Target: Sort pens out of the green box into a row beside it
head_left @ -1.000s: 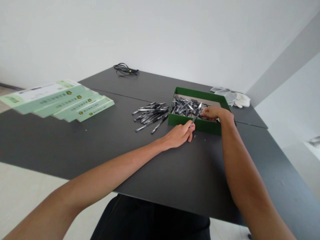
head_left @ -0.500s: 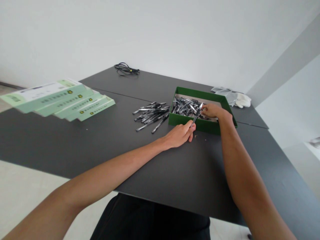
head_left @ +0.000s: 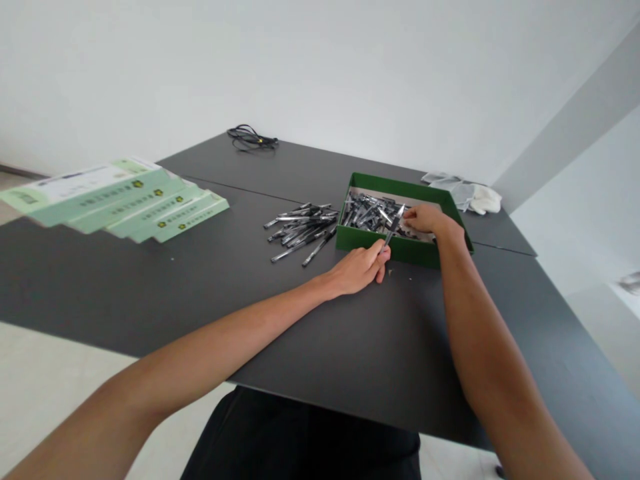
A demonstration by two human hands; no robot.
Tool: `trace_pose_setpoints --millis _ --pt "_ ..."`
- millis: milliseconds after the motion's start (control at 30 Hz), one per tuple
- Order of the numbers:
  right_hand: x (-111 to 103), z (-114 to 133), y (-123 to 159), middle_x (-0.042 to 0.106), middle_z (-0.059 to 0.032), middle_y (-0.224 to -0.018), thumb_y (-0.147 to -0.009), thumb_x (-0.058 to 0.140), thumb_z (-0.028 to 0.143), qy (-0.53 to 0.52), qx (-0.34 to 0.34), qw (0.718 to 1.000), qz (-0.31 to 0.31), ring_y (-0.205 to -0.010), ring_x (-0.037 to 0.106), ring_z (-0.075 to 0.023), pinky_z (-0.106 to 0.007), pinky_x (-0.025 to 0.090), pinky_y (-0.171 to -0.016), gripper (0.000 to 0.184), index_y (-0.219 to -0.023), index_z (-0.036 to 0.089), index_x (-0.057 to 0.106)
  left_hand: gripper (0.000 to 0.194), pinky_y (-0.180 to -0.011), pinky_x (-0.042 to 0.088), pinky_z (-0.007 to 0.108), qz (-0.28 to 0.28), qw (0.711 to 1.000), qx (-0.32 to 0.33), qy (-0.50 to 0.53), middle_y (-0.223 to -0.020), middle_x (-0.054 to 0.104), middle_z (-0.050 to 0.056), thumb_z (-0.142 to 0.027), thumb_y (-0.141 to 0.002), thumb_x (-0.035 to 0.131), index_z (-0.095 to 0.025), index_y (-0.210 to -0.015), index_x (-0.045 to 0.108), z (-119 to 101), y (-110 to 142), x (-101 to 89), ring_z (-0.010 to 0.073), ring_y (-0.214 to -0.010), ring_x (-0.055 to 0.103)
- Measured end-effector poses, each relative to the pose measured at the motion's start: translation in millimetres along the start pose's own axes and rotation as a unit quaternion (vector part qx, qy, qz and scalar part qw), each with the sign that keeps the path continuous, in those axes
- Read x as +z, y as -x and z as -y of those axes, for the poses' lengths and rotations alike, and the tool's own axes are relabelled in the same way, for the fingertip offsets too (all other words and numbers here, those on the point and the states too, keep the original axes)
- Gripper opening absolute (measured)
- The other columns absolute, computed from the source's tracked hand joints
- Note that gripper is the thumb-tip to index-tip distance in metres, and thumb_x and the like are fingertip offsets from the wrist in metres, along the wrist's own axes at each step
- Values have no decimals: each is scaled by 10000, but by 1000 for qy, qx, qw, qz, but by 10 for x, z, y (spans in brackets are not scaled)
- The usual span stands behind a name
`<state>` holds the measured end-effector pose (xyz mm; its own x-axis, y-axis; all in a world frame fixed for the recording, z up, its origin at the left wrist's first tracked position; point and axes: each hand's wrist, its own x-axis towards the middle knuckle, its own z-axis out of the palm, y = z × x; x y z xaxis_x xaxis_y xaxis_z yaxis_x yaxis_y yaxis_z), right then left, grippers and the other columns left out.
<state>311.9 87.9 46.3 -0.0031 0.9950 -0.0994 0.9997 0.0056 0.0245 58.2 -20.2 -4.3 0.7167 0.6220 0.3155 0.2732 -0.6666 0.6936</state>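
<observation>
My left hand [head_left: 364, 267] rests on the dark table in front of a green box [head_left: 411, 250], its fingers closed round a pen [head_left: 393, 230] that points up and away over the box's near wall. Many pen parts [head_left: 370, 212], dark and clear, lie jumbled inside the box. Reaching over the right side of the box, my right hand [head_left: 425, 219] has its fingers bent down among the parts. Whether it grips one of them cannot be made out. Left of the box a loose pile of pens [head_left: 303, 230] lies on the table.
Fanned green-and-white printed sheets [head_left: 135, 200] lie at the left. A coiled black cable [head_left: 250, 138] sits at the back by the wall. White gloves [head_left: 484, 199] and clear plastic bags [head_left: 450, 183] lie behind the box. The table's front edge [head_left: 320, 405] runs before my lap.
The fingers of my right hand have shifted slightly inside the box. My left hand keeps the pen in the same place; the whole view has moved a touch.
</observation>
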Motion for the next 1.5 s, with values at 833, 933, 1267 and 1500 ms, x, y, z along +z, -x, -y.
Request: trace_pose_setpoints --millis 833,933,1267,1500 --pt "-436 -64 311 793 -83 -995 -937 614 266 -214 -16 976 -39 -730 688 -181 -302 564 -712 332 -1232 169 730 265 -860 500 281 0 1000 0 12 -745 710 -31 -367 -1143 272 -206 -1101 479 -9 -3 -7 141 -747 688" --pt "-609 -44 454 785 -84 -996 -948 610 260 -258 -54 963 -48 -696 655 -157 -293 547 -678 341 -1262 171 707 262 -858 494 282 -2 1000 5 17 -743 708 -32 -362 -1143 265 -209 -1093 473 -15 1 -14 142 -748 686" --pt "-1111 153 929 756 -72 -914 -890 714 478 -273 -194 932 -140 -815 664 -195 -338 527 -762 432 -1198 181 769 282 -864 504 280 8 1000 -4 26 -759 719 -16 -382 -1139 261 -214 -1047 468 -36 1 -42 139 -735 681" --pt "-1232 326 1102 772 -57 -858 -877 749 507 -271 -217 932 -104 -801 686 -188 -325 524 -734 346 -1019 199 819 286 -807 510 265 12 999 -13 29 -755 716 -15 -378 -1137 262 -207 -1060 478 -39 0 -36 129 -681 660"
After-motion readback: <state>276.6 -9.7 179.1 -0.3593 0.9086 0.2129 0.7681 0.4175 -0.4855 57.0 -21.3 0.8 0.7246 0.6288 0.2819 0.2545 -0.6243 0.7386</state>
